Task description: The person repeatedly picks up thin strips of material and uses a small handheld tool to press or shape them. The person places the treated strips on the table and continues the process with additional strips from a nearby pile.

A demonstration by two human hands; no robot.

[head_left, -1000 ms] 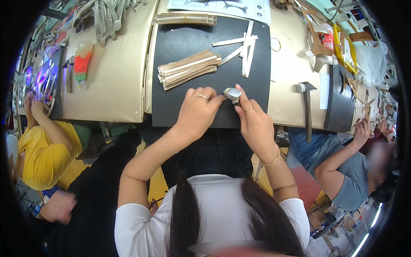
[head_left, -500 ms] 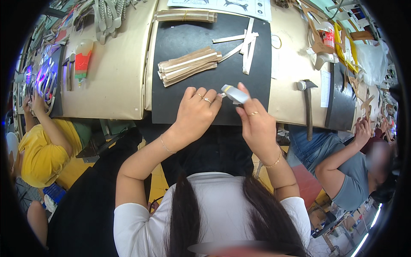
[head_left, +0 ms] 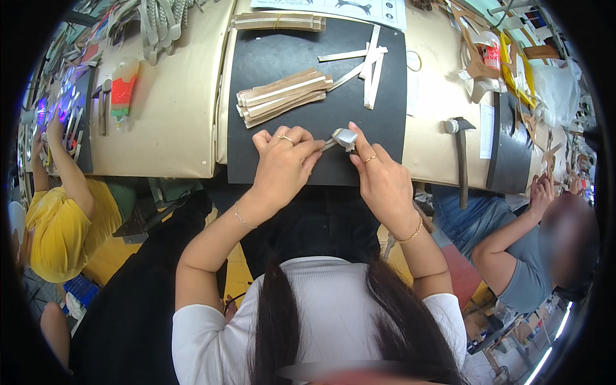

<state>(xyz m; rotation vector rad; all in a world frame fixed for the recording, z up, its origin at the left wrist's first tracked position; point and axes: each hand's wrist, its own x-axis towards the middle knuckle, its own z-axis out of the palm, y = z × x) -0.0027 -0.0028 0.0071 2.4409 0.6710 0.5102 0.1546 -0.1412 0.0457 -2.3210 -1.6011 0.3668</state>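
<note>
My left hand [head_left: 282, 160] is over the near part of the black mat [head_left: 359, 173], thumb and fingers pinched on a narrow light strip [head_left: 329, 145]. The strip meets a small silvery-grey folded piece [head_left: 344, 136], perhaps a strap end, with a yellowish edge. My right hand [head_left: 383, 176] grips that piece from its right side between thumb and forefinger. Whether strip and folded piece are one item, I cannot tell. Beyond my hands lies a fanned stack of brown strips with white bands [head_left: 282, 96]. Several loose white strips [head_left: 372, 70] lie crossed to its right.
A banded bundle of brown strips [head_left: 279, 22] and a printed sheet [head_left: 340, 8] lie at the back. To the right is a hammer [head_left: 462, 160], its handle over the table edge. A red-and-green-marked bottle [head_left: 122, 90] stands left. Co-workers sit on both sides.
The silvery-grey piece has turned and now shows shorter and more folded. My left hand has shifted slightly left and rolled, showing its thumb. My right fingers have shifted slightly left.
</note>
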